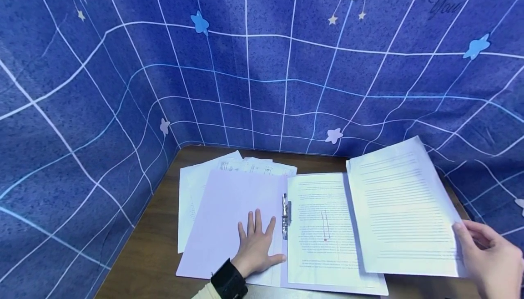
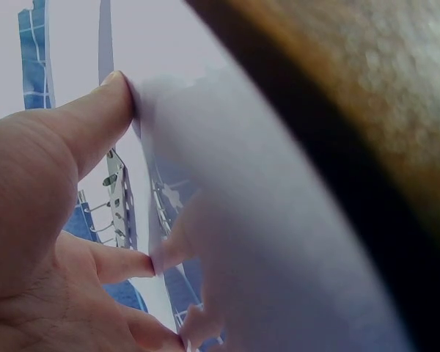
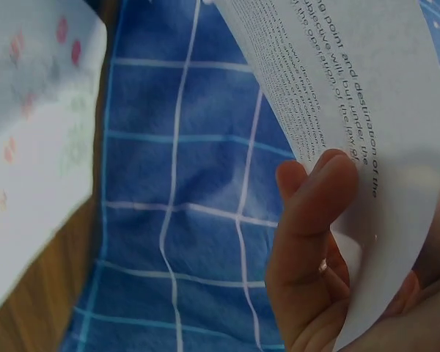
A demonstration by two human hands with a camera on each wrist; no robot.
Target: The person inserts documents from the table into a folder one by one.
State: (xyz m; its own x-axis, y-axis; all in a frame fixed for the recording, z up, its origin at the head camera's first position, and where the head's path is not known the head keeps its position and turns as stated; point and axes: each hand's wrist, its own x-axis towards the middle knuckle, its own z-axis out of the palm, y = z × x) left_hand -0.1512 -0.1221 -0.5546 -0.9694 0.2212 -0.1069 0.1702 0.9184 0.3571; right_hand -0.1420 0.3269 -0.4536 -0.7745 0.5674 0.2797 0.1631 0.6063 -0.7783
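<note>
An opened lilac folder (image 1: 229,226) lies on the table, with a metal clip (image 1: 285,217) along its spine. My left hand (image 1: 255,246) rests on the folder's left cover with fingers spread, its thumb near the spine. A printed sheet (image 1: 319,267) with red pen marks lies on the folder's right side. To the right of it, my right hand (image 1: 491,258) pinches printed paper (image 1: 405,217) by its right edge, between thumb and fingers. The right wrist view shows this paper (image 3: 396,110) bending along the hand. The held paper's left edge overlaps the sheet in the folder.
Loose papers (image 1: 192,190), some with printed drawings, stick out from under the folder's left cover. The brown wooden table (image 1: 139,253) extends to the left. A blue cloth (image 1: 254,62) with a white grid and stars hangs behind and at the sides.
</note>
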